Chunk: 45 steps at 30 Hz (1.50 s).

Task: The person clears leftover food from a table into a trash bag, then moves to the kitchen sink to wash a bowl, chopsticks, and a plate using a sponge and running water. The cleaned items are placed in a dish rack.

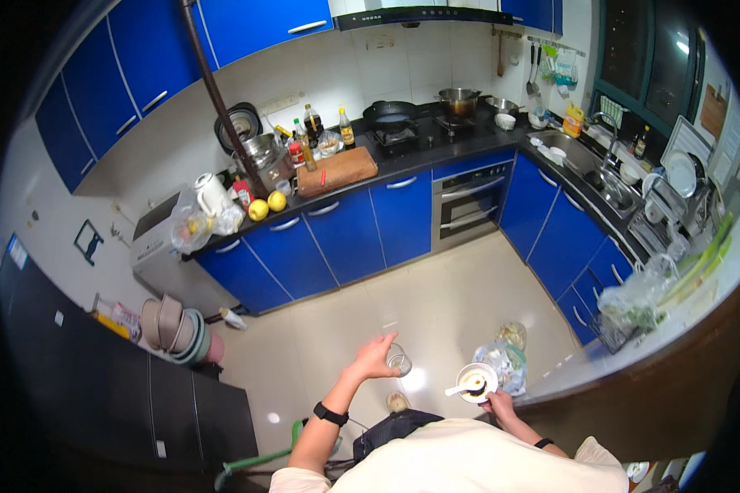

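My left hand [370, 360] is out in front of me above the floor, thumb and fingers spread around a clear glass cup [399, 362]. Whatever the glass may contain is too faint to make out. At the lower right, my right hand [499, 405] grips the rim of a small white bowl [466, 376]. Dark liquid, probably a sauce, lies in the bowl. A white spoon [462, 389] rests in it with its handle sticking out to the left.
Beyond the floor [345, 320] runs a black counter with a wooden cutting board [339, 171], bottles, two yellow fruits [267, 205] and a stove with a pan [391, 112]. A sink [567, 148] lies right. Plastic bags [502, 363] sit by my right hand; stacked basins [179, 330] stand left.
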Tool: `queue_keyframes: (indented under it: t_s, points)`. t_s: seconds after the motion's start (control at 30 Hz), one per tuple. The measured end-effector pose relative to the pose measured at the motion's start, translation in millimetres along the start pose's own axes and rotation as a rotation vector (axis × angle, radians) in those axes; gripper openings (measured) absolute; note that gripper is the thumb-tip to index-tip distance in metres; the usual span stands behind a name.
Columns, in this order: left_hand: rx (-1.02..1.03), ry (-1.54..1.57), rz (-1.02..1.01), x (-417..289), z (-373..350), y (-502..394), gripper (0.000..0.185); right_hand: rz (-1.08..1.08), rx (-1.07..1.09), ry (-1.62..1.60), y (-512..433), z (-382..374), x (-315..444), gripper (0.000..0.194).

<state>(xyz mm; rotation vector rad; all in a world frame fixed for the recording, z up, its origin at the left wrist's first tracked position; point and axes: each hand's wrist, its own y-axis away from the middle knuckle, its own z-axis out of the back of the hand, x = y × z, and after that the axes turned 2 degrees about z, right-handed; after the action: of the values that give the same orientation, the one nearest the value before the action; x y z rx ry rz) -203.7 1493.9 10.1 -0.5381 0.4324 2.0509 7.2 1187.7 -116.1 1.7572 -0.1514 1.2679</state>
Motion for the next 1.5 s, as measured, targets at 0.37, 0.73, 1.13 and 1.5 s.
queue_keyframes:
  t_s: [0.37, 0.73, 1.13, 1.5]
  points:
    - [0.027, 0.000, 0.086, 162, 121, -172, 0.091, 0.228, 0.192, 0.168, -293, -173, 222, 0.021]
    - [-0.100, 0.016, 0.382, 245, 230, -326, 0.090, 0.343, 0.316, 0.246, -570, -407, 489, 0.019]
    - [-0.070, -0.048, 0.207, 317, 299, -480, 0.088, 0.153, 0.227, 0.347, -750, -565, 548, 0.024]
    - [0.077, -0.033, -0.005, 323, 300, -582, 0.092, 0.109, 0.386, 0.408, -764, -571, 563, 0.038]
